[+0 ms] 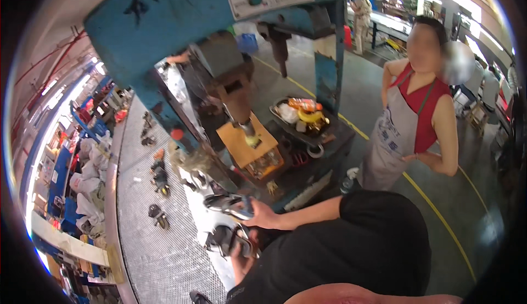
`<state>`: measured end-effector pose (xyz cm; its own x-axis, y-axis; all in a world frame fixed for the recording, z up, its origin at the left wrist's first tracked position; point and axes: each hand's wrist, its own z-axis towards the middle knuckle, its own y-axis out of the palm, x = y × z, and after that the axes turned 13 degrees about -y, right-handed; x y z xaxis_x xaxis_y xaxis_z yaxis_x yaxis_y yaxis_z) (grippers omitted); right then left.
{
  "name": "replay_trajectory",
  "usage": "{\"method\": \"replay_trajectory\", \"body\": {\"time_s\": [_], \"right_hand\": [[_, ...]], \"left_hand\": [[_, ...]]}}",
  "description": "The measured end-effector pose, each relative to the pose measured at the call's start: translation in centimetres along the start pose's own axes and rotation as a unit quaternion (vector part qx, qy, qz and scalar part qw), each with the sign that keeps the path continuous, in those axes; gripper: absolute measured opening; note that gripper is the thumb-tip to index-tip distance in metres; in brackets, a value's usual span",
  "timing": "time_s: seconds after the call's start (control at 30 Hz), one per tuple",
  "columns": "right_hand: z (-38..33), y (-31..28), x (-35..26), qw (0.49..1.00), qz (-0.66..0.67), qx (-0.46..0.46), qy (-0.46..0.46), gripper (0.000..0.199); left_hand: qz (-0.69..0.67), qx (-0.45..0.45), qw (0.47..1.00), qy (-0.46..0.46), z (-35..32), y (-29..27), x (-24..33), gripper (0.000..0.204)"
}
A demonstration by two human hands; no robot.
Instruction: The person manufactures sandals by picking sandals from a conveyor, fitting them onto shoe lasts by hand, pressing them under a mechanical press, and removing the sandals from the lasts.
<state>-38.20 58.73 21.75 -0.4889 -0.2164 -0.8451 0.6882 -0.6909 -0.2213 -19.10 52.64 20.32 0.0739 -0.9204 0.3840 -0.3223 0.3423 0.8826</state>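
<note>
Below the blue press machine, both hands hold dark sandals. Right hand, arm reaching across from the right, fingers closed around the upper sandal, gripping its near end. Left hand, lower, curled around the second sandal, sole turned partly up. Both sandals sit just above a white mesh conveyor, which carries 3 or so more dark sandals well apart. Behind the hands, a tan block lies under the press ram. Tray of clutter to the right. An aproned person stands beyond, hands on hips.
</note>
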Motion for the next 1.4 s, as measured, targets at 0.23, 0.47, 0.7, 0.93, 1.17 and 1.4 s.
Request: {"method": "replay_trajectory", "body": {"time_s": [0.23, 0.47, 0.7, 0.93, 1.17, 1.4], "right_hand": [[0.5, -3.7, -1.9, 0.976, 0.126, -0.174, -0.041, 0.062], [-1.3, -7.0, 0.4, 0.952, 0.168, -0.246, 0.068, 0.061], [-1.5, -9.4, 5.9, 0.995, -0.065, -0.059, 0.05, 0.068], [7.4, -9.5, 17.4, 0.954, -0.293, 0.047, -0.033, 0.076], [10.0, -7.9, 21.9, 0.932, -0.354, 0.059, -0.04, 0.071], [11.3, -9.4, 20.4, 0.944, -0.324, 0.055, -0.037, 0.078]], "left_hand": [[0.048, 0.177, 0.927, 0.327, 4.1, -16.7, 12.4, 0.025], [0.109, 0.27, 0.938, 0.186, 9.0, -7.2, 5.7, 0.041], [0.494, 0.148, 0.854, -0.064, 12.2, 6.3, -0.2, 0.067], [0.553, 0.328, 0.766, 0.008, 7.3, -1.0, -0.4, 0.042], [0.528, 0.621, 0.543, 0.204, -9.0, -14.2, -2.9, 0.044], [0.52, 0.683, 0.479, 0.184, -18.2, -17.1, 0.3, 0.039]]}}
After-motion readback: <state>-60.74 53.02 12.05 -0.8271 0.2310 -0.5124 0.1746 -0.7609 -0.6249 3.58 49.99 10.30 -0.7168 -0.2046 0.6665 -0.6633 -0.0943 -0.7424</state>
